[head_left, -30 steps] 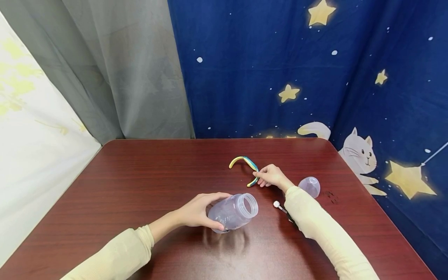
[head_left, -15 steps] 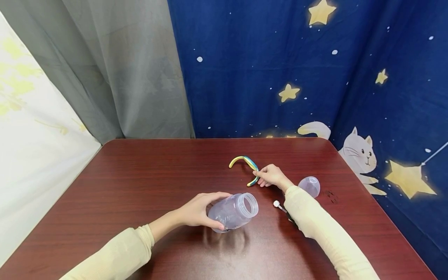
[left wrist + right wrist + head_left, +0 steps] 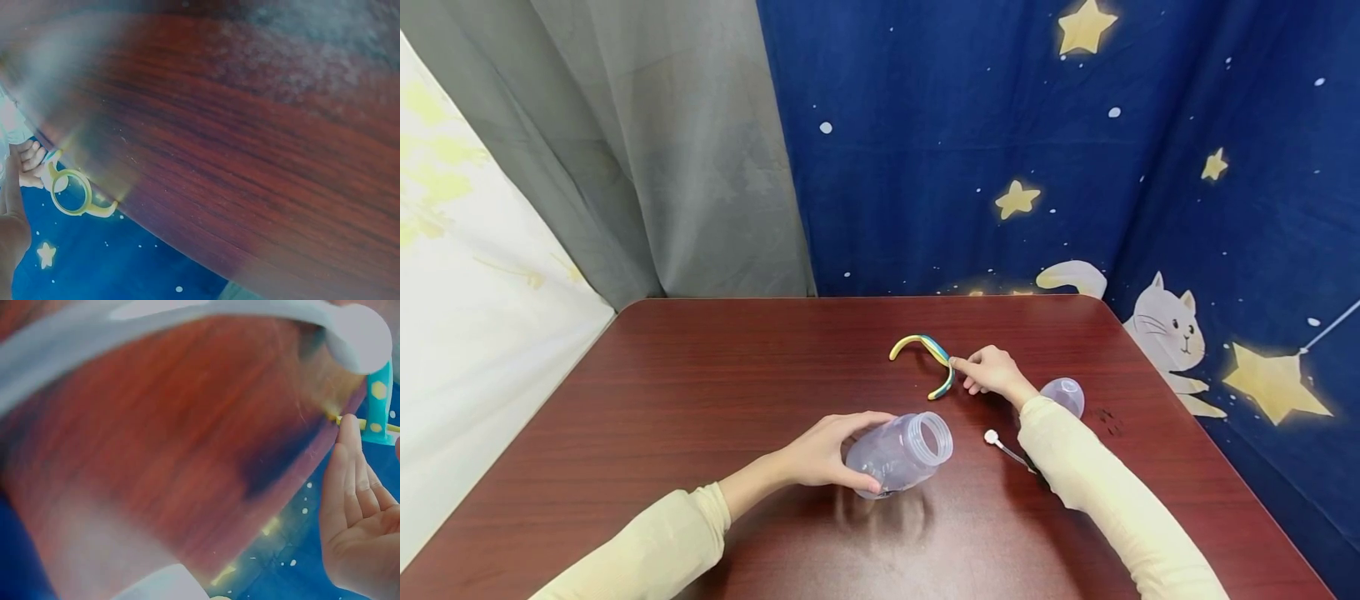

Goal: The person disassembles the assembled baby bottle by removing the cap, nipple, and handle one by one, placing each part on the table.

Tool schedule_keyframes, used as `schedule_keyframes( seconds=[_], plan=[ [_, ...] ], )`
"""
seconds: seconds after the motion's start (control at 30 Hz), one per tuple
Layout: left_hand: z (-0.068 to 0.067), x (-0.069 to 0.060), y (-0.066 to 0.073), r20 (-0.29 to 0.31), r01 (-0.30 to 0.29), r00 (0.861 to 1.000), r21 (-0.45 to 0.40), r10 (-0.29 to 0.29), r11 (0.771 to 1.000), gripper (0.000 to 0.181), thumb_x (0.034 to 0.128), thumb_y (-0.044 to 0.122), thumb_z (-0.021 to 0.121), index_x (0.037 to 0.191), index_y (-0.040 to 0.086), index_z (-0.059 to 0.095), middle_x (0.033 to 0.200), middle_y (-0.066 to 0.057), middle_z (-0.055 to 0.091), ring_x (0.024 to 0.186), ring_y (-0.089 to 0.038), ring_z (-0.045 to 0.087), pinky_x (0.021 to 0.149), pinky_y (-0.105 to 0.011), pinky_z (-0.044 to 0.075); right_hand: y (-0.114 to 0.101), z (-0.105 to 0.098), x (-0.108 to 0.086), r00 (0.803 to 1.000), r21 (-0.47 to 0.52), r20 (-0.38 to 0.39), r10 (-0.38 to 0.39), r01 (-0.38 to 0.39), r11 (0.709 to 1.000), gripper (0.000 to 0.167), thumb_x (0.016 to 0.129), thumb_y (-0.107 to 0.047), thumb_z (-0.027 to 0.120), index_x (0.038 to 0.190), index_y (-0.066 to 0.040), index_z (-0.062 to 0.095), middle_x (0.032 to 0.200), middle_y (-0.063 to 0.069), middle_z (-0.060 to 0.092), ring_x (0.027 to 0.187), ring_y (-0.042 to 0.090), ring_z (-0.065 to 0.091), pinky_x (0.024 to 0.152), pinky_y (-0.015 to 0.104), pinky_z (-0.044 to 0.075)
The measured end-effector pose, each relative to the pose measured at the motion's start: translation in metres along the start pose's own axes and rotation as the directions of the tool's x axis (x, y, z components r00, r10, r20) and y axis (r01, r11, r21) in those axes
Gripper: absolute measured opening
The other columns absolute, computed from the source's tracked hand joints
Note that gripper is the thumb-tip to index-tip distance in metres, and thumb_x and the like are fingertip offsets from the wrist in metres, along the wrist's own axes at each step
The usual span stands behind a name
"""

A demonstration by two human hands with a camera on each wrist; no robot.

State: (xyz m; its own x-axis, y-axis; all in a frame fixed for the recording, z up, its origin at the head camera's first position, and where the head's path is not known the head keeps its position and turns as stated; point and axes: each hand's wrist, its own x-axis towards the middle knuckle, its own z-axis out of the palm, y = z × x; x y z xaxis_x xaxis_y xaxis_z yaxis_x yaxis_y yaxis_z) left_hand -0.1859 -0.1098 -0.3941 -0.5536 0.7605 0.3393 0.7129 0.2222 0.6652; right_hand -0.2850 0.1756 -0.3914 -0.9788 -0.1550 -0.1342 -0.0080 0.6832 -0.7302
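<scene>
My left hand (image 3: 835, 450) grips a translucent lavender baby bottle (image 3: 887, 457), tilted with its threaded open mouth to the right. Farther back on the table lies a yellow and blue bottle handle (image 3: 946, 358), which the left wrist view shows as a ring with two curved grips. At its right side is my right hand (image 3: 994, 372), a fingertip at the handle's edge. In the right wrist view the right hand's fingers (image 3: 350, 481) look straight, with the tip at a yellow part of the handle. The left hand's grip is not clear in the left wrist view.
A lavender dome cap (image 3: 1066, 395) lies right of my right hand, partly behind the sleeve. A thin straw with a white ball end (image 3: 992, 437) lies nearer, its other end hidden by the right forearm. Dark marks (image 3: 1108, 422) show on the dark red table (image 3: 700, 358).
My right hand has shifted a little right and its fingers have loosened from the handle, which stays in place. More of the straw shows. The left hand and bottle have not moved.
</scene>
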Motion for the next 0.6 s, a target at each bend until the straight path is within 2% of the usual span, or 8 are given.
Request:
schedule_keyframes(
  seconds=[0.33,0.5,0.6],
  plan=[
    [0.003,0.0,0.001,-0.027,0.024,0.999,-0.042,-0.025,0.999,0.072,0.066,0.037,0.076,0.127,0.021,0.042,0.108,0.006,0.054,0.083,-0.008,0.057,0.069,-0.026,0.047,-0.013,-0.015,-0.008,0.995,-0.183,-0.054,-0.082,0.071,0.98,0.043,0.085,-0.041,0.053,0.094,-0.002,0.066,0.063,0.002,0.062,0.059,0.017,0.061,0.064,0.032,0.043],
    [0.002,0.001,0.001,-0.043,0.016,0.999,-0.057,-0.019,0.998,0.072,0.0662,0.033,0.077,0.127,0.018,0.042,0.108,0.003,0.055,0.083,-0.009,0.058,0.068,-0.025,0.048,-0.021,-0.017,-0.013,0.99,-0.225,-0.079,-0.117,0.096,0.97,0.042,0.083,-0.047,0.053,0.094,-0.009,0.067,0.068,0.002,0.064,0.061,0.015,0.061,0.064,0.036,0.041],
    [0.001,0.002,0.006,-0.044,0.01,0.999,-0.068,-0.013,0.998,0.071,0.0668,0.028,0.077,0.126,0.013,0.042,0.106,0.0,0.056,0.082,-0.01,0.058,0.067,-0.025,0.048,-0.026,-0.018,-0.015,0.988,-0.232,-0.09,-0.124,0.101,0.968,0.043,0.083,-0.049,0.052,0.094,-0.011,0.067,0.071,0.003,0.065,0.063,0.016,0.062,0.063,0.037,0.04]
  ],
)
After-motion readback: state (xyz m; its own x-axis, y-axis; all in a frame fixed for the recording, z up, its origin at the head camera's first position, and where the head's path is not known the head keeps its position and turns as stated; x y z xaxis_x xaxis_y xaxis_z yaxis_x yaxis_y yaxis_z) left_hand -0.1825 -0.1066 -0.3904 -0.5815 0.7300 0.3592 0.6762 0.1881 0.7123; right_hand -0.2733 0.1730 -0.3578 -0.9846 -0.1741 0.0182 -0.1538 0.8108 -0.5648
